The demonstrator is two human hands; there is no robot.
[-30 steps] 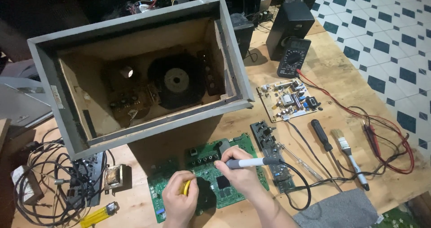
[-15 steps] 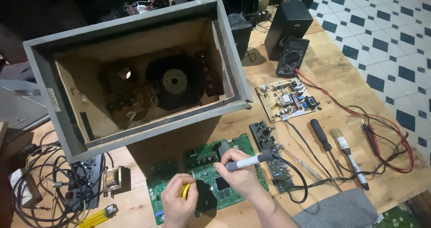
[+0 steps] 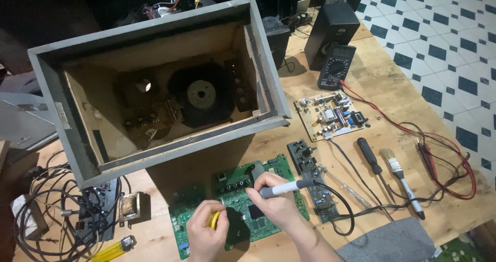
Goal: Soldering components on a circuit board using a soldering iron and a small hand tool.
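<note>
On desk [image 3: 392,86]: open grey wooden speaker cabinet [image 3: 155,86], pale rectangular label on its left wall. Below it, green circuit board [image 3: 243,200]. Right hand [image 3: 276,202], fingers closed on grey soldering iron [image 3: 284,188] over board. Left hand [image 3: 206,236] grips yellow solder spool [image 3: 214,219].

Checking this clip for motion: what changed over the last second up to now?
Very little. The right hand shifted slightly while gripping the grey soldering iron over the green circuit board. The left hand kept pinching the yellow solder wire beside it. Nothing was picked up or released. The open speaker box, multimeter, screwdriver and brush stayed put.
</note>
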